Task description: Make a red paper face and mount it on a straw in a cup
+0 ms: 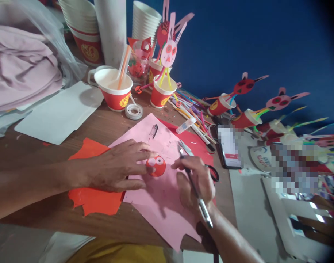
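Observation:
My left hand lies with its fingers stretched out, fingertips on a small red-orange paper disc. Two pale pink circles are on the disc, and the right one has a dark dot in its middle. Beneath the disc is a pink paper sheet. In my right hand a pen is held between the fingers, its tip pointing up and away, apart from the disc. A pen cap rests on the pink sheet. Scissors lie partly hidden behind my right hand.
Orange paper lies under my left forearm. Behind are a red paper cup with straws, a tape roll, a small bottle, several pens and cups bearing paper rabbit heads. A phone lies at the right.

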The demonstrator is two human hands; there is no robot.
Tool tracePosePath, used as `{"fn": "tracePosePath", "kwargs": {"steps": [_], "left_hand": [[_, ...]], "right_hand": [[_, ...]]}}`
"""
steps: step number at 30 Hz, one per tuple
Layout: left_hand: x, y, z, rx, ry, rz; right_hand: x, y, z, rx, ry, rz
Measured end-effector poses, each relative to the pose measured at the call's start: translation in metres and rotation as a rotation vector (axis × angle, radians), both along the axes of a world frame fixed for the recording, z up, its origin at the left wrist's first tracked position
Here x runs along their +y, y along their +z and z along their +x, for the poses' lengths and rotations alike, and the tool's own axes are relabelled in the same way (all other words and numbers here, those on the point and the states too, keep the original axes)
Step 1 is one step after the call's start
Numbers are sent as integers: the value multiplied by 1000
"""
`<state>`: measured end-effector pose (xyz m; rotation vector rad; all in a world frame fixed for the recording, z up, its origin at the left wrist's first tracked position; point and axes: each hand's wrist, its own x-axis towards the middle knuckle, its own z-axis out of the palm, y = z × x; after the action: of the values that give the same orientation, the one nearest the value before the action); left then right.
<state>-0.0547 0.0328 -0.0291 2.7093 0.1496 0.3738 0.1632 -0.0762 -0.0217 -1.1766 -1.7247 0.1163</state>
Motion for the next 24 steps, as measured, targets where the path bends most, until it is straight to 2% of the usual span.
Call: {"fn": "tracePosePath", "kwargs": {"steps": [3, 8, 12, 19, 24], "left_hand": [[0, 1, 1, -6, 11, -11], [1, 0, 2, -36, -9, -25], [2, -1, 1, -37, -12, -21], [3, 5, -2, -74, -27, -19], [0, 12, -1, -3, 5, -29]], "right_hand": [[-5, -5, 2, -122, 175, 0], [-5, -18, 6, -160, 120, -155], [-4, -20, 6, -225, 107, -320], [-4, -21, 5, -253, 75, -357], [0, -15, 4, -133, 103, -395]]}}
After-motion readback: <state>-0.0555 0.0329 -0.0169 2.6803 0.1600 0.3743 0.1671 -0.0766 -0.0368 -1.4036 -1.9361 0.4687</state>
